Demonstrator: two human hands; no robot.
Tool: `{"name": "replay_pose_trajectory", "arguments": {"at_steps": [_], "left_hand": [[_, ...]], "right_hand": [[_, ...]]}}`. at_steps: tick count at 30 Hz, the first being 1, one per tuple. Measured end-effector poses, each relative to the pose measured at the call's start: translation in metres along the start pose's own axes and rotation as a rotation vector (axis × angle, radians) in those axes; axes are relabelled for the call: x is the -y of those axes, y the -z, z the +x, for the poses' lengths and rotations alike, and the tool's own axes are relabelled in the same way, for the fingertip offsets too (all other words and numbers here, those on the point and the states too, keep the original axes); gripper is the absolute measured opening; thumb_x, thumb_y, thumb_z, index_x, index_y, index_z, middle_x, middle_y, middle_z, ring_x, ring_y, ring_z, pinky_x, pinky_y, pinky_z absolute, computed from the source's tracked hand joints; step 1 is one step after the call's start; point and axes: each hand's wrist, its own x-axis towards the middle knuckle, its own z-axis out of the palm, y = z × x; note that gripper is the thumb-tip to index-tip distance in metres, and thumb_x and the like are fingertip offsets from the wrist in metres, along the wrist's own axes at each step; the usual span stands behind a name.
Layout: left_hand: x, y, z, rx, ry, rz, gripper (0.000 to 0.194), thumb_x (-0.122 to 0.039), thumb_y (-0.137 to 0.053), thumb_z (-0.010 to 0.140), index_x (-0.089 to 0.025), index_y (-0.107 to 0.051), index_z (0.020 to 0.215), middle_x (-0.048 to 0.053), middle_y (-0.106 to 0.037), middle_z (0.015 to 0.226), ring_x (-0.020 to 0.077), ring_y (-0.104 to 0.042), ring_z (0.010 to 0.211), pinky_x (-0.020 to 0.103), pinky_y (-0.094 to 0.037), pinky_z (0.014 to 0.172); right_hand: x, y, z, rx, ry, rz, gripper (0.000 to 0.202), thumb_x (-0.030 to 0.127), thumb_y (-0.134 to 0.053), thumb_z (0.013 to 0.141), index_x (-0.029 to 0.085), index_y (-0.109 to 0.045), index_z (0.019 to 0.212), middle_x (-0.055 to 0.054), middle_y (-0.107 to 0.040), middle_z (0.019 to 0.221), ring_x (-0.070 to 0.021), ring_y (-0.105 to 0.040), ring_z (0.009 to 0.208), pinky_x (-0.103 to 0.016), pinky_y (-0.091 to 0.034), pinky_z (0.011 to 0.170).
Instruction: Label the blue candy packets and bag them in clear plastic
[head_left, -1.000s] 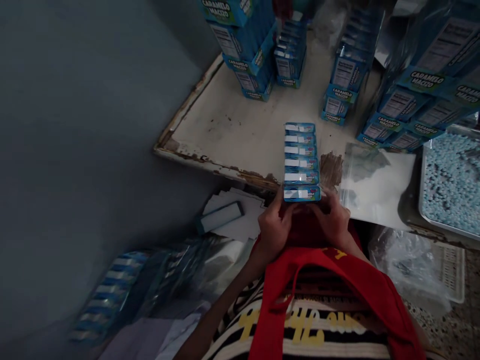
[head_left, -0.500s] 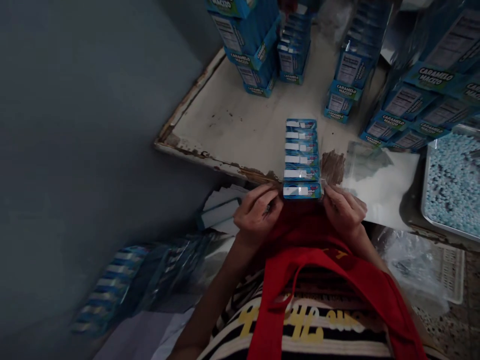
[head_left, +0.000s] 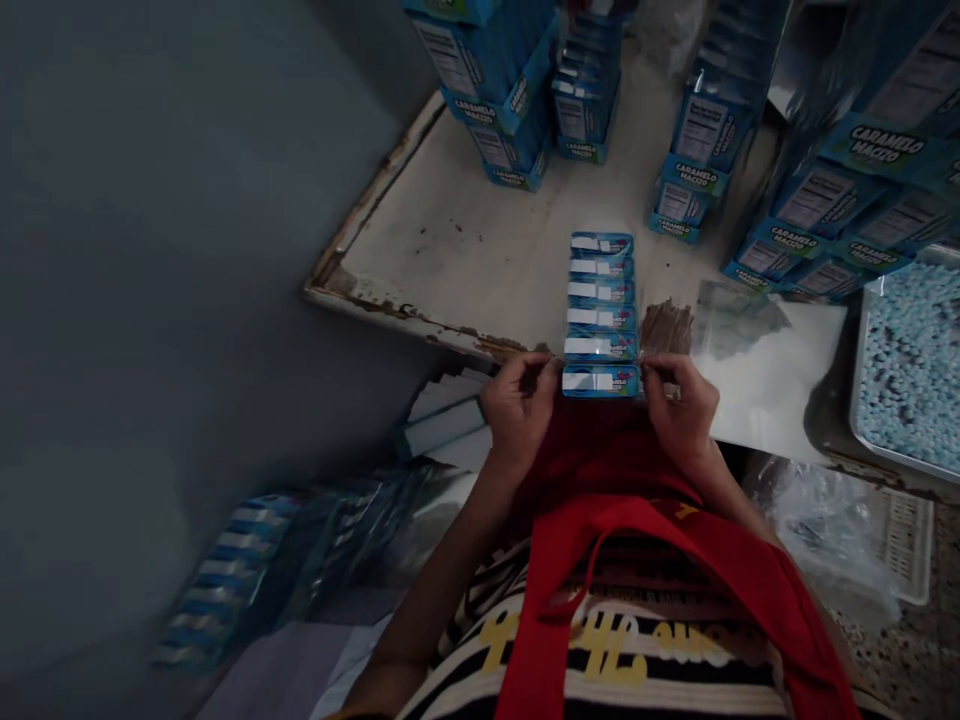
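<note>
A column of several small blue packs (head_left: pixel 600 318) lies on the whitish table near its front edge, with a shiny clear film around it. My left hand (head_left: pixel 523 405) is at the left of the nearest pack, thumb and fingertips pinched together. At the pack's right side, my right hand (head_left: pixel 681 400) is pinched in the same way. What the fingertips hold is too small to make out; clear film shows close beside them.
Stacked blue boxes (head_left: pixel 510 175) stand at the back left, more boxes (head_left: pixel 795 240) at the back right. A metal tray (head_left: pixel 859 400) of bluish candies sits at the right. Clear plastic (head_left: pixel 825 510) and a white crate (head_left: pixel 911 540) are below.
Both hands have shifted slightly up and closer to the sides of the nearest pack, with the fingers bent differently. The packs look almost unmoved.
</note>
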Motion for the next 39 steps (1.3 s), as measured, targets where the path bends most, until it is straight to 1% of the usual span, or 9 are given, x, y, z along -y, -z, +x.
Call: {"name": "replay_pose_trajectory", "arguments": {"at_steps": [4,7,11,17,23,25,31,36,39], "left_hand": [[0.008,0.014,0.008,0.022,-0.549,0.162,0.026,-0.018,-0.072,0.098,-0.02,-0.075,0.123,0.009,-0.083,0.113,0.0194,-0.081,0.102,0.027,-0.063,0.092],[0.013,0.027,0.013,0.081,-0.737,0.186,0.038,-0.012,-0.076,0.095,-0.023,-0.072,0.131,0.008,-0.083,0.117,0.0191,-0.081,0.105,0.027,-0.063,0.097],[0.017,0.034,0.018,0.109,-0.697,0.17,0.036,-0.012,-0.075,0.096,-0.025,-0.074,0.129,0.006,-0.084,0.111,0.0181,-0.082,0.099,0.027,-0.065,0.096],[0.024,0.029,0.02,0.084,-0.703,0.16,0.02,-0.017,-0.074,0.098,-0.023,-0.08,0.116,0.006,-0.084,0.106,0.0172,-0.081,0.096,0.026,-0.064,0.094],[0.007,0.008,0.006,-0.028,-0.156,-0.232,0.01,-0.026,-0.072,0.099,-0.02,-0.075,0.091,0.002,-0.078,0.083,0.0154,-0.075,0.078,0.028,-0.062,0.076],[0.006,0.005,0.001,-0.056,-0.095,-0.226,0.011,-0.028,-0.07,0.1,-0.02,-0.073,0.092,0.003,-0.076,0.084,0.0159,-0.074,0.079,0.029,-0.062,0.075],[0.037,0.009,0.007,0.018,-0.69,0.043,0.015,-0.022,-0.075,0.094,-0.027,-0.075,0.108,0.007,-0.077,0.103,0.0222,-0.075,0.104,0.04,-0.063,0.097],[0.046,0.021,0.028,0.208,-0.779,-0.018,0.025,-0.019,-0.069,0.098,-0.03,-0.077,0.119,0.007,-0.08,0.115,0.0215,-0.077,0.109,0.036,-0.062,0.099],[0.04,0.024,0.04,0.184,-0.806,-0.041,0.022,-0.018,-0.07,0.099,-0.027,-0.08,0.116,0.006,-0.082,0.109,0.0193,-0.079,0.1,0.031,-0.063,0.093]], "right_hand": [[0.009,0.012,0.006,0.043,0.097,-0.018,0.018,0.009,-0.062,0.09,0.024,-0.068,0.098,0.0,-0.076,0.088,-0.0164,-0.073,0.077,-0.028,-0.057,0.071],[0.019,0.023,0.005,0.155,0.303,-0.151,0.032,0.01,-0.065,0.084,0.023,-0.071,0.113,-0.01,-0.072,0.12,-0.0271,-0.07,0.108,-0.043,-0.058,0.092],[0.023,0.021,-0.001,0.171,0.459,-0.308,0.035,0.019,-0.076,0.089,0.027,-0.072,0.123,-0.012,-0.062,0.135,-0.0312,-0.062,0.122,-0.049,-0.054,0.102],[0.016,0.009,-0.011,0.072,0.384,-0.186,0.037,0.011,-0.075,0.091,0.034,-0.074,0.119,-0.006,-0.057,0.15,-0.0293,-0.06,0.132,-0.05,-0.054,0.109],[0.02,0.019,-0.02,0.072,0.416,-0.32,0.043,0.013,-0.076,0.093,0.044,-0.076,0.123,-0.004,-0.063,0.135,-0.0289,-0.058,0.125,-0.049,-0.053,0.104],[0.022,0.021,-0.022,0.069,0.411,-0.379,0.045,0.015,-0.078,0.093,0.047,-0.076,0.125,-0.004,-0.066,0.122,-0.0271,-0.059,0.117,-0.046,-0.052,0.1],[0.026,0.017,-0.025,-0.006,0.437,-0.387,0.045,0.013,-0.078,0.095,0.046,-0.077,0.125,-0.001,-0.067,0.098,-0.0213,-0.059,0.096,-0.039,-0.044,0.088],[0.026,0.014,-0.027,-0.03,0.467,-0.393,0.039,0.012,-0.073,0.098,0.043,-0.079,0.121,0.001,-0.068,0.091,-0.0186,-0.059,0.087,-0.036,-0.042,0.08],[0.024,0.013,-0.028,-0.04,0.468,-0.396,0.038,0.013,-0.071,0.1,0.044,-0.079,0.121,0.001,-0.068,0.09,-0.018,-0.06,0.085,-0.036,-0.044,0.079]]}}
